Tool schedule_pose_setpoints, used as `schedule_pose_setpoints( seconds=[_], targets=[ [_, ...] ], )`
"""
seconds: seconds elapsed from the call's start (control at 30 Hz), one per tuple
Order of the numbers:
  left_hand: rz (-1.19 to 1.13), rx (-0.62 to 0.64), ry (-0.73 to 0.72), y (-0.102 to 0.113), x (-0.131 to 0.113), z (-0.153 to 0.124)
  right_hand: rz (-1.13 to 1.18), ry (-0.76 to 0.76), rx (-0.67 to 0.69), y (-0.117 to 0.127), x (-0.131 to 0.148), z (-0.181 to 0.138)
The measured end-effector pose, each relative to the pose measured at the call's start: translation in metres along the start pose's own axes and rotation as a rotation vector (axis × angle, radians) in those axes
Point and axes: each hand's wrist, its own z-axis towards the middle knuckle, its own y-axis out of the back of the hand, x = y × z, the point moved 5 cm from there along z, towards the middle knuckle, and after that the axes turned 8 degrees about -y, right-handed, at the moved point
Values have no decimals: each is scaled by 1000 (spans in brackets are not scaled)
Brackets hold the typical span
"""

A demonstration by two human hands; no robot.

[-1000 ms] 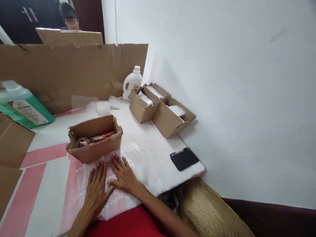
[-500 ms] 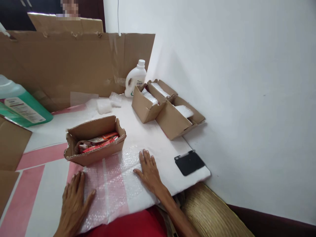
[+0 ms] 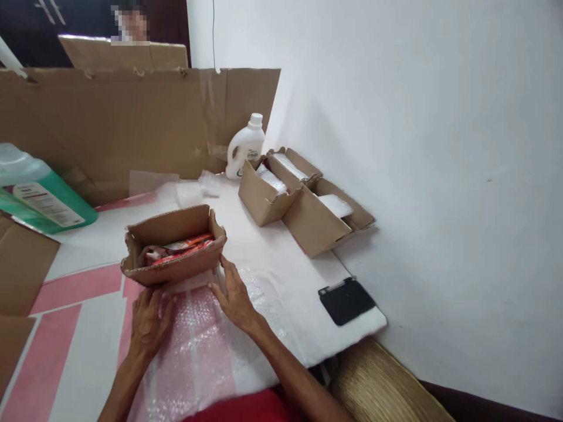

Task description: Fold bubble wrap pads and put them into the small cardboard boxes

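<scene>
A small open cardboard box point(image 3: 176, 271) sits in front of me with red and orange printed packets point(image 3: 185, 249) inside. My left hand point(image 3: 149, 322) is at the box's lower front edge, thumb apart from bent fingers; its fingertips are partly hidden by the box. At the box's front right corner, my right hand point(image 3: 236, 296) touches the cardboard with its fingertips, thumb held apart. A clear sheet of bubble wrap point(image 3: 189, 357) lies flat under both hands and reaches the front of the box.
Boxes with white wrapped items point(image 3: 272, 205) stand by the wall, near a white jug point(image 3: 248, 146). A black flat object point(image 3: 346, 300) lies at the right edge. Left are a green liquid bottle point(image 3: 53, 199) and cardboard point(image 3: 21, 264). Behind the cardboard screen point(image 3: 109, 123), a person is partly visible.
Both hands have moved forward from lying flat on the bubble wrap to the front of the box. The view has shifted slightly.
</scene>
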Motion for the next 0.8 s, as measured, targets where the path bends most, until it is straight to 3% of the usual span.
schedule_pose_setpoints(
  seconds=[0.1, 0.17, 0.27, 0.33, 0.47, 0.6, 0.8],
  targets=[
    [-8, -18, 8, 6, -3, 2, -97, 47, 65, 12, -3, -5],
    [-47, -27, -71, 13, -15, -12, -217, 135, 185, 24, -3, -27],
    [-149, 69, -270, 23, -43, -57, -400, 251, 427, 42, -8, -76],
    [-147, 145, -346, 28, -55, -90, -499, 260, 502, 52, -21, -107],
    [-41, 188, -351, 31, -56, -126, -592, 301, 380, 61, -44, -134],
    [-14, 167, -383, 32, -58, -125, -593, 431, 287, 56, -49, -133],
    [69, 170, -317, 31, -74, -121, -692, 572, 330, 54, -40, -131]
  ],
)
